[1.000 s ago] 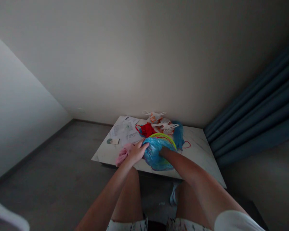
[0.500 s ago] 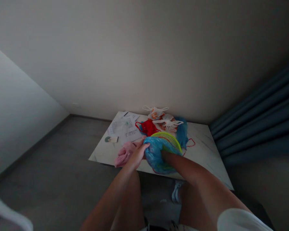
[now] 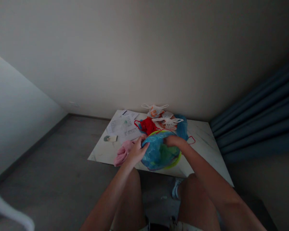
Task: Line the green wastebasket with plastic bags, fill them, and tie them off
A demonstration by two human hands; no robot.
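A thin blue plastic bag (image 3: 153, 157) lies over the yellow-green basket (image 3: 175, 162), its mouth spread wide. My left hand (image 3: 138, 151) is closed on the bag's left edge, thumb on top. At the far right side of the mouth, my right hand (image 3: 170, 141) reaches into the bag; its fingers are mostly hidden by the plastic. Something green shows dimly in or through the bag, too unclear to name. Just left of my left hand sits a crumpled pink cloth (image 3: 123, 153).
Behind the basket lie a red strapped cloth item (image 3: 148, 126), white carrier bags with orange print (image 3: 155, 112) and another blue bag (image 3: 182, 127). Printed papers (image 3: 128, 125) and a small card (image 3: 112, 138) cover the left of the marble-patterned table (image 3: 207, 150). A wall stands behind; blue curtains (image 3: 255, 118) hang right.
My right hand has come up and back from deep in the bag to near its far right rim. The bag's mouth has spread wider. My left hand keeps its hold.
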